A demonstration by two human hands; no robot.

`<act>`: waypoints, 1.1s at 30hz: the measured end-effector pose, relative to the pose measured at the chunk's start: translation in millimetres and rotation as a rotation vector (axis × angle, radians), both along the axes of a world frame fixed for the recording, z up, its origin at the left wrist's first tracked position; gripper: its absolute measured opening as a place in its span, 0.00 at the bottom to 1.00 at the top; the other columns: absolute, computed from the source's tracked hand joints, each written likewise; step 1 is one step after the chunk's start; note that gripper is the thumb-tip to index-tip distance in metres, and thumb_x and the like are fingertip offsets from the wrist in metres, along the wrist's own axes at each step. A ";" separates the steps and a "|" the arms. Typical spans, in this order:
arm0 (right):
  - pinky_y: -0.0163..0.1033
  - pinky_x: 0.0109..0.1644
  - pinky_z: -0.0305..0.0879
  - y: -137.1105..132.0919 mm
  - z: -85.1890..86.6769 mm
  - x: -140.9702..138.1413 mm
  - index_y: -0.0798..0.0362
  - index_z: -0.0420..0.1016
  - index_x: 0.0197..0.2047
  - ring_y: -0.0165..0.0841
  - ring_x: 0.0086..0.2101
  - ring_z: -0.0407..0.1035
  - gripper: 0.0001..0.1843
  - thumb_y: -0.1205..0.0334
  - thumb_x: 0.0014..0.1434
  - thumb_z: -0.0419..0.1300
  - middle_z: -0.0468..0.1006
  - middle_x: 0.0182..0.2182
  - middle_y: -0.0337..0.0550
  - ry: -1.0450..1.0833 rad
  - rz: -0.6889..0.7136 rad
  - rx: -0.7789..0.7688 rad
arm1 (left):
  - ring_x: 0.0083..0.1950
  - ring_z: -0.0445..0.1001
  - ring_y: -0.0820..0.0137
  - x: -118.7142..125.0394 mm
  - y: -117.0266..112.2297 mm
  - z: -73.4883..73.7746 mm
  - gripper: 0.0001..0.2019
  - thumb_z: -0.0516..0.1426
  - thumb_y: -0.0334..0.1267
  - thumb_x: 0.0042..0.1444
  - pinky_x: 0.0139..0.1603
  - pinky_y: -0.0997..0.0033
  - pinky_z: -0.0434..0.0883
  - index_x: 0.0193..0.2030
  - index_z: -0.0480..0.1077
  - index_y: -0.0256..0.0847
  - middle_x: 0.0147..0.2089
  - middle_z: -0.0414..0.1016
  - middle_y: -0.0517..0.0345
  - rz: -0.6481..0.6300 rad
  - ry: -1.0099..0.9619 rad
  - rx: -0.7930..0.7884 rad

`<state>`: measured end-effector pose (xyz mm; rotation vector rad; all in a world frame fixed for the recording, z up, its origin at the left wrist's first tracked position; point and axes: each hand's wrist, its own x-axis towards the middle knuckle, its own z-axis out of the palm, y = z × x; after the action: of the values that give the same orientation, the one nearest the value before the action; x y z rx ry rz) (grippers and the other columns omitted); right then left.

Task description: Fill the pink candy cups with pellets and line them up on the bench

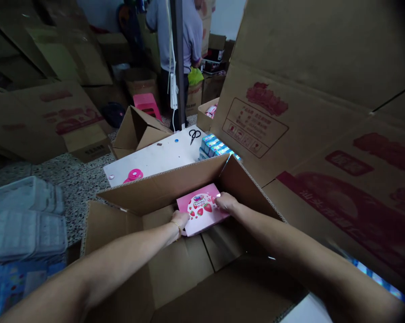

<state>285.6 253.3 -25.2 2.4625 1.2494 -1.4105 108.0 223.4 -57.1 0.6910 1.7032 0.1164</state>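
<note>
Inside a large open cardboard box (175, 269), a pink box with strawberry pictures (202, 207) is held between my two hands. My left hand (180, 220) grips its left edge, fingers closed round it, with a thin bracelet at the wrist. On the opposite edge, my right hand (226, 202) is closed with the thumb over the top face. The pink box is slightly tilted near the carton's far right corner. Its underside is hidden, so I cannot tell if it touches the carton's bottom.
Beyond the carton, a white table (162, 160) bears black scissors (194, 135), a pink tape roll (134, 175) and several blue shiny packs (219, 147). Clear plastic trays (27, 220) are stacked left. Big cardboard sheets (323, 134) rise at right. A person (175, 40) stands behind a metal post (179, 63).
</note>
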 end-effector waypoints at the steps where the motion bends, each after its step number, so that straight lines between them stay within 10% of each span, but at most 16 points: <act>1: 0.34 0.26 0.57 3.1 4.1 0.2 0.61 0.73 0.32 0.38 0.30 0.70 0.11 0.67 0.42 0.56 0.75 0.29 0.51 -0.024 0.023 0.003 | 0.29 0.76 0.66 0.5 -3.0 0.5 0.10 0.52 0.27 0.48 0.25 0.66 0.74 0.38 0.67 0.34 0.36 0.77 0.47 0.010 -0.014 -0.006; 9: 0.32 0.25 0.58 -79.1 43.3 7.1 0.60 0.75 0.31 0.34 0.28 0.69 0.11 0.62 0.46 0.57 0.76 0.30 0.47 0.084 0.042 -0.183 | 0.30 0.76 0.59 3.0 6.8 13.2 0.11 0.56 0.31 0.45 0.26 0.65 0.73 0.37 0.71 0.33 0.30 0.77 0.45 -0.225 -0.038 -0.018; 13: 0.35 0.34 0.64 -104.8 76.7 6.7 0.61 0.74 0.38 0.38 0.34 0.70 0.16 0.61 0.46 0.59 0.76 0.34 0.50 0.093 0.310 -0.277 | 0.50 0.71 0.62 29.5 14.0 5.5 0.24 0.56 0.29 0.45 0.48 0.69 0.69 0.52 0.65 0.38 0.50 0.72 0.47 -0.511 -0.117 0.238; 17: 0.44 0.51 0.60 -116.2 126.3 35.3 0.56 0.65 0.53 0.41 0.47 0.65 0.23 0.57 0.56 0.50 0.70 0.48 0.52 -0.167 0.593 0.375 | 0.64 0.51 0.62 40.0 1.4 -21.4 0.38 0.60 0.40 0.46 0.60 0.69 0.56 0.62 0.49 0.37 0.65 0.50 0.45 -0.507 -0.140 0.278; 20: 0.48 0.60 0.47 -152.7 141.2 71.0 0.50 0.55 0.60 0.41 0.57 0.51 0.30 0.53 0.55 0.51 0.56 0.59 0.45 -0.435 0.279 0.868 | 0.61 0.59 0.60 38.9 -10.5 -41.5 0.33 0.53 0.49 0.52 0.48 0.65 0.69 0.62 0.49 0.41 0.64 0.52 0.45 -0.444 -0.206 0.135; 26: 0.43 0.48 0.64 -228.4 89.9 99.2 0.55 0.70 0.49 0.42 0.46 0.67 0.28 0.45 0.51 0.53 0.74 0.45 0.48 0.000 -0.456 0.568 | 0.43 0.73 0.68 58.8 -34.8 -52.0 0.18 0.51 0.36 0.55 0.29 0.77 0.70 0.53 0.63 0.43 0.45 0.74 0.52 -0.503 -0.260 0.037; 33: 0.43 0.53 0.60 -236.8 80.6 95.2 0.56 0.73 0.44 0.41 0.46 0.67 0.24 0.49 0.49 0.55 0.75 0.43 0.46 0.050 -0.530 0.639 | 0.45 0.72 0.66 60.3 -36.1 -53.4 0.16 0.53 0.39 0.53 0.31 0.75 0.70 0.49 0.66 0.40 0.46 0.74 0.50 -0.600 -0.156 0.091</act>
<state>380.8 16.5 55.4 3.4135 1.2641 -1.3042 168.2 187.4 -110.5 1.1997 1.2891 -0.1707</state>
